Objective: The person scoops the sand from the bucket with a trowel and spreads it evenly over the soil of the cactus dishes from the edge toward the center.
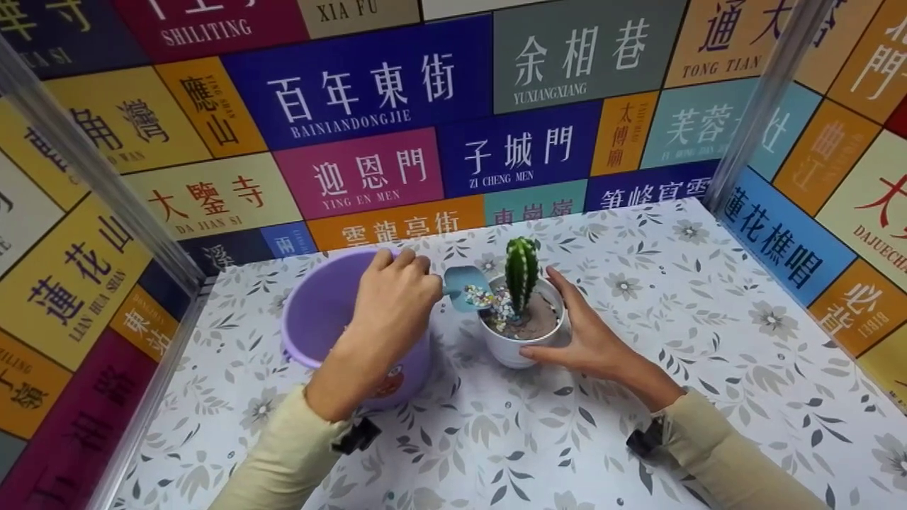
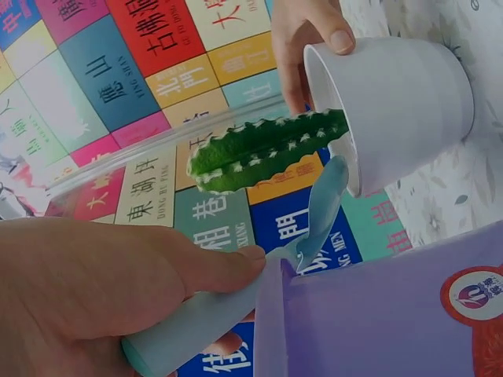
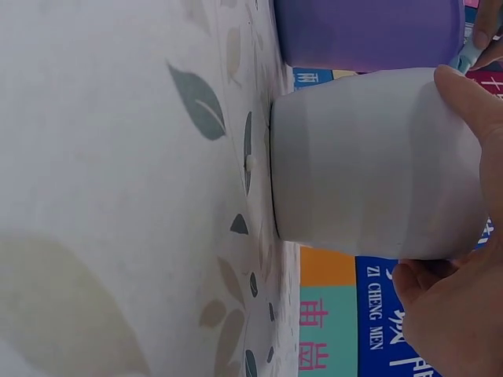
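My left hand (image 1: 397,301) grips the handle of a small light-blue trowel (image 1: 464,276) above the right rim of the purple bucket (image 1: 301,354). Colourful pebbles (image 1: 478,296) lie on the trowel's blade, which reaches over the left rim of a white flowerpot (image 1: 514,350). More such pebbles cover the left part of the brown soil (image 1: 542,319). A green ribbed cactus (image 1: 521,273) stands upright in the pot. With thumb in front and fingers behind, my right hand (image 1: 588,340) holds the pot from its right side. In the left wrist view the trowel handle (image 2: 196,322) lies inside the curled hand.
A white tablecloth (image 1: 708,340) with grey leaves and flowers lies under the pot and bucket. Behind it stands a wall of coloured sign panels (image 1: 382,85), with clear upright strips (image 1: 751,106) at the corners. A round red sticker (image 2: 475,292) marks the bucket.
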Motion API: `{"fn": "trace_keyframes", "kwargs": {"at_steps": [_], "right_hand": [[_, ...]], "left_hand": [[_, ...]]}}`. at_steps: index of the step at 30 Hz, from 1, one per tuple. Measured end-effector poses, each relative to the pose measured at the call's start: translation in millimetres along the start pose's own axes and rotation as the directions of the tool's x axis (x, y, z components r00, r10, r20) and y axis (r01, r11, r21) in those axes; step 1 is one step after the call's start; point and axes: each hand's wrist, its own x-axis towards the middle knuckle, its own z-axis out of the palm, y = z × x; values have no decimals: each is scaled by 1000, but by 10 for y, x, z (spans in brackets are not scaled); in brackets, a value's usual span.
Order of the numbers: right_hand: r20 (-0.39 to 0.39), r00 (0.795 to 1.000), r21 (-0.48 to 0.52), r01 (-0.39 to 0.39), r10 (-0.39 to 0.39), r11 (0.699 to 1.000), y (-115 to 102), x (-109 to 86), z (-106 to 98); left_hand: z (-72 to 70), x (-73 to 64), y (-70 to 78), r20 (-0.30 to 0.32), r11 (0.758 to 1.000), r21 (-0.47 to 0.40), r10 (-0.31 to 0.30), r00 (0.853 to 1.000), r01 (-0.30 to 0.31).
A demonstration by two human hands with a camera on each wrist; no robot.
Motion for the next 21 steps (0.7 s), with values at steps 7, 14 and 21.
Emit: {"fn": "trace_keyframes", "kwargs": {"at_steps": [7, 14, 21], "right_hand": [[-8, 1000, -3, 6, -6, 1000, 15, 4, 23], [-13, 1000, -12, 3, -3, 1000, 16, 3, 17], [-4, 1000, -11, 0, 0, 1000, 19, 1, 21]], "left_hand": [[16, -10, 8, -23, 999, 31, -9, 1000, 10], [4, -20, 48, -64, 997, 78, -4, 998, 9], [-7, -39, 103, -76, 994, 109, 3, 997, 6]]}}
